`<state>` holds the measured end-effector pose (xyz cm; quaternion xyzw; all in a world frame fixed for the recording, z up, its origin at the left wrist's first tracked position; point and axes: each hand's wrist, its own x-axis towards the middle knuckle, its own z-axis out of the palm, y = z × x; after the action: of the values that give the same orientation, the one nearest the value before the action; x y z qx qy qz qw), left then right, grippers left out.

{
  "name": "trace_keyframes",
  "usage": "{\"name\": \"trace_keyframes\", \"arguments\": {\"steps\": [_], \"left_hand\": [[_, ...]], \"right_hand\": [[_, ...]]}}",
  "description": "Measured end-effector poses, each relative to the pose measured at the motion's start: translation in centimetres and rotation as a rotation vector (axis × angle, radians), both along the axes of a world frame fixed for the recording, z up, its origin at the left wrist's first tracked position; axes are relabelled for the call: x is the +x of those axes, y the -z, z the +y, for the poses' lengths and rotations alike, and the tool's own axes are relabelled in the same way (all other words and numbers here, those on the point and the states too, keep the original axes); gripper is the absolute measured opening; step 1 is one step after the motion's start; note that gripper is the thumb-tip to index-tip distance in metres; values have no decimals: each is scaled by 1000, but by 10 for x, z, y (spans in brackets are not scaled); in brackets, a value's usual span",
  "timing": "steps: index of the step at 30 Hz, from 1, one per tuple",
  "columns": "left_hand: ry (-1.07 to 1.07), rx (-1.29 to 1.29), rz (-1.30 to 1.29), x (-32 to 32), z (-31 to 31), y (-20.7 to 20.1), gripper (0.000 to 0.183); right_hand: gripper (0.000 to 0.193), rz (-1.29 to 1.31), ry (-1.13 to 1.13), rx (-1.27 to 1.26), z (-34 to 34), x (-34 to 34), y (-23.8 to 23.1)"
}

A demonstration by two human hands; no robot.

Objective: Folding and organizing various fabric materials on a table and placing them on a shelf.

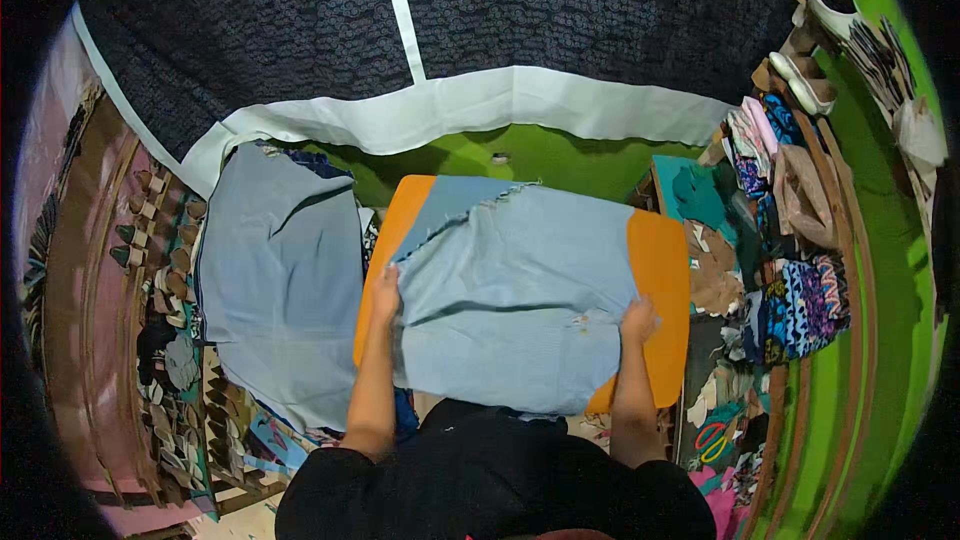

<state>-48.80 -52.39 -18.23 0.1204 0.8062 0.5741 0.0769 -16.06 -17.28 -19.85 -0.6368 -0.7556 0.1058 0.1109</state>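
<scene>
A pale blue piece of denim cloth (510,270) lies over an orange board (663,300) with rounded corners, its upper left edge frayed. My left hand (386,295) is closed on the cloth's left edge. On the opposite edge, my right hand (639,320) is also closed on the cloth, beside a small worn, orange-stained spot. Folds run across the cloth between the two hands. A darker blue-grey layer (450,202) shows beneath it along the top of the board.
Left of the board hangs a larger grey-blue cloth (280,280). Shelves with shoe-like pieces (170,280) stand farther left. To the right are patterned fabrics (805,310), scraps and scissors (712,442). A dark patterned curtain (560,10) with a white border spans the back.
</scene>
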Motion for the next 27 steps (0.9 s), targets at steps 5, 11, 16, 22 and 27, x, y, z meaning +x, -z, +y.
{"name": "trace_keyframes", "arguments": {"steps": [5, 11, 16, 22, 27], "left_hand": [[-64, -71, -297, 21, -96, 0, 37], [-82, -1046, 40, 64, -98, -24, 39], [373, -514, 392, 65, -7, -37, 57], [289, -687, 555, 71, 41, 7, 38], [63, -496, 244, 50, 41, 9, 21]], "right_hand": [[28, -13, 67, -126, -63, 99, -3], [33, -203, 309, -424, -116, 147, -24], [41, -117, 183, -110, -92, 84, -31], [39, -136, 206, -165, -87, 58, -13], [36, -96, 115, -158, -102, 98, -3]]}}
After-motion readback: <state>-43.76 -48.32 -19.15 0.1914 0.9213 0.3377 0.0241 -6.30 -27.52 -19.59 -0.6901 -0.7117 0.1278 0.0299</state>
